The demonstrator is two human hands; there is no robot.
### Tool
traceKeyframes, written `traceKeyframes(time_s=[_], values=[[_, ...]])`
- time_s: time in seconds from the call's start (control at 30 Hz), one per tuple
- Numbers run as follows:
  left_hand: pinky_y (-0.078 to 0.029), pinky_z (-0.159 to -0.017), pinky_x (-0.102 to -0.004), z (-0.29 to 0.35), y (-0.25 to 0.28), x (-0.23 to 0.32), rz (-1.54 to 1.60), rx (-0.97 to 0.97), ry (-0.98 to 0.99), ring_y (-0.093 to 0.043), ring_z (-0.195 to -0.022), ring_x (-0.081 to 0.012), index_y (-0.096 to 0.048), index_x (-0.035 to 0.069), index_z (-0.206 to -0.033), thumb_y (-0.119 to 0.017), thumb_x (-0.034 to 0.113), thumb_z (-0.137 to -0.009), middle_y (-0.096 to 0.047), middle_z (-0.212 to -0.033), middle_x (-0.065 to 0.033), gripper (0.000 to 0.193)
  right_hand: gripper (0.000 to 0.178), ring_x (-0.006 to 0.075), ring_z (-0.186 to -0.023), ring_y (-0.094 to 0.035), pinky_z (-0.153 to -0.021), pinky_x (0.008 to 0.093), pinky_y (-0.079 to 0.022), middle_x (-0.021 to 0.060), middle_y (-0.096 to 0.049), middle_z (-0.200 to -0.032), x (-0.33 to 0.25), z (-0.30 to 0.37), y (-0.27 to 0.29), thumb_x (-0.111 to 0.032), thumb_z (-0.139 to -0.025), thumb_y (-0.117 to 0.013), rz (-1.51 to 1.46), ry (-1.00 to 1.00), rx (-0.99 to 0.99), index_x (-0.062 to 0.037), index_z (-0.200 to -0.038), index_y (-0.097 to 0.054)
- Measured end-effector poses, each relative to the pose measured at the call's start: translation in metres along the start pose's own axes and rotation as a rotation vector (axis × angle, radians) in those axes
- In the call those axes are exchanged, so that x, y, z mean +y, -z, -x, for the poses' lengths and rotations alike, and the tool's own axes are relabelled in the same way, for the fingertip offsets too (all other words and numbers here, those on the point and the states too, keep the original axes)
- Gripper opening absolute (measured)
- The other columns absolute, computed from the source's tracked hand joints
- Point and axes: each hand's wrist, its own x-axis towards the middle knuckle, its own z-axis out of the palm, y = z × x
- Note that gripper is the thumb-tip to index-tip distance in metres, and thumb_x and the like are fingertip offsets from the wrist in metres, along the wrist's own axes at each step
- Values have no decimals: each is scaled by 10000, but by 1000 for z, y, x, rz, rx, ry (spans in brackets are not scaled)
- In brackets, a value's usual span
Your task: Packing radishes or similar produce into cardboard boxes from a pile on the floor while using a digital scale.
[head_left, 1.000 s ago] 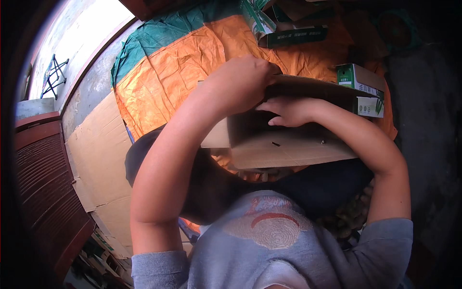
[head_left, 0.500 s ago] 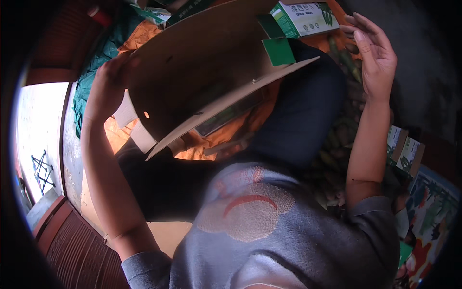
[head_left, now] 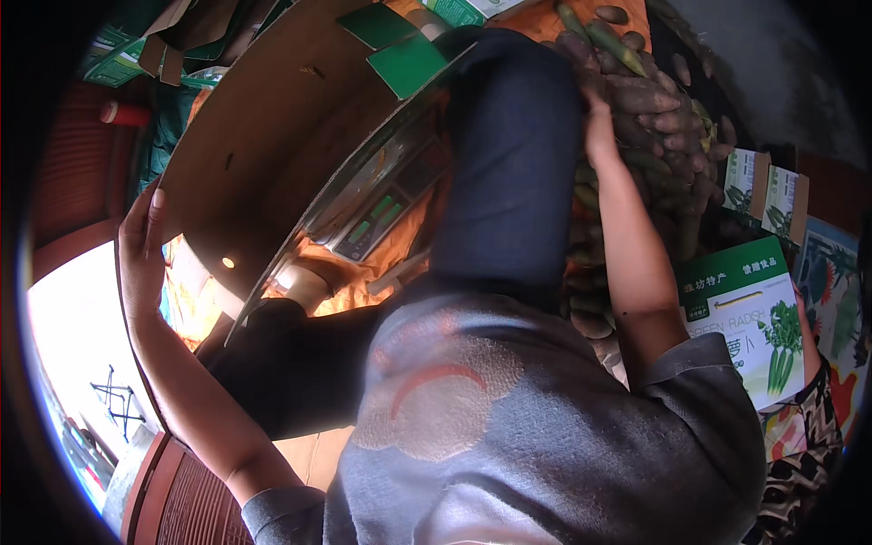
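Observation:
An open cardboard box [head_left: 263,118], brown inside with green flaps, lies tilted over my lap on the left. My left hand [head_left: 143,232] grips its left edge, fingertips against the board. My right hand [head_left: 597,127] is beside my knee at the edge of a pile of purple-brown tubers [head_left: 640,95], which look like sweet potatoes. Its fingers are mostly hidden there, so I cannot see whether they hold anything. A long green radish [head_left: 618,47] lies on top of the pile.
A weighing scale [head_left: 372,222] with green displays stands behind the box on an orange sheet [head_left: 345,289]. At the right, another person's hand [head_left: 807,336] holds a green-and-white carton [head_left: 740,318]. Small cartons [head_left: 763,193] stand beyond it; more boxes [head_left: 118,59] are at the upper left.
My right hand has come down from the air at the upper right to the tuber pile. The box and my left hand now appear farther left. The other person's carton has come into view.

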Motion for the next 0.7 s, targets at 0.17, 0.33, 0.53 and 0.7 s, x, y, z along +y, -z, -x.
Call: traceKeyframes(time_s=[0.17,0.33,0.53,0.7], values=[[-417,-1098,-379,-13,-17,3,209,-37,-22,-617,-1227,-233,-647,72,-1327,-445,450,-1065,-685,-1259,-125,503,580,376,-1208,-601,-1027,395,-465,250,-612,-1311,181,49,17,-239,-843,-717,574,-56,-228,18,-1341,-566],[-404,-1107,-391,-1,-2,-14,168,5,2,-601,-1248,-244,-642,72,-1333,-417,489,-1063,-672,-1283,-127,547,593,374,-1213,-598,-1029,397,-464,249,-610,-1314,158,119,-25,-249,-837,-722,579,-130,-339,17,-1344,-564],[-398,-1109,-385,-1,-1,-4,113,33,15,-604,-1240,-245,-643,74,-1334,-422,496,-1059,-668,-1287,-130,550,610,372,-1219,-594,-1031,399,-462,247,-608,-1319,129,184,18,-260,-830,-728,607,-215,-450,15,-1347,-562],[-397,-1107,-381,3,1,-11,173,20,27,-607,-1234,-247,-635,47,-1333,-427,494,-1057,-669,-1277,-142,565,623,370,-1225,-591,-1033,400,-461,246,-607,-1322,111,228,84,-270,-824,-733,635,-261,-562,14,-1350,-560]])
